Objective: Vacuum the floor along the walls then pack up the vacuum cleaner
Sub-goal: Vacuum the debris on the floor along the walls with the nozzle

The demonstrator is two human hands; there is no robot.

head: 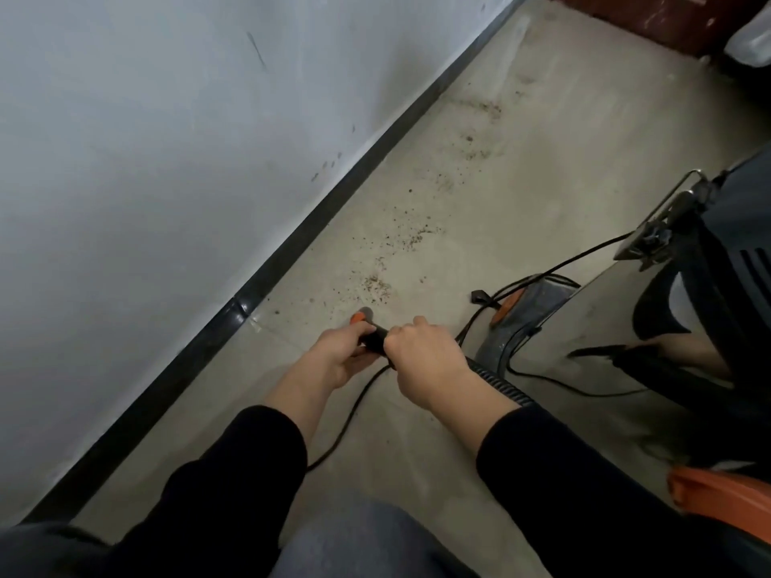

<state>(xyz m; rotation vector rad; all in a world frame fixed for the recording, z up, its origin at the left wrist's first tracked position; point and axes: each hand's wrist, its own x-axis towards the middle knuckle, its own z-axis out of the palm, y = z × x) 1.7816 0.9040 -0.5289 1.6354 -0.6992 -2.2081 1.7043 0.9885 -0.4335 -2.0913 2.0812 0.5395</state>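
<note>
Both hands hold the vacuum's black hose end (374,340), which has an orange tip (359,317) pointing at the floor. My left hand (340,352) grips it from the left, near the tip. My right hand (425,360) grips it just behind, where the ribbed black hose (500,383) runs off to the right. Brown crumbs (377,283) lie scattered on the beige floor just beyond the tip, in a trail along the wall. The steel vacuum canister (651,327) with its black motor head stands at the right.
A white wall (167,139) with a black skirting board (292,244) runs diagonally at the left. A black power cord (354,406) and its plug (479,297) lie on the floor. An orange part (721,490) sits at the lower right; a dark door is far back.
</note>
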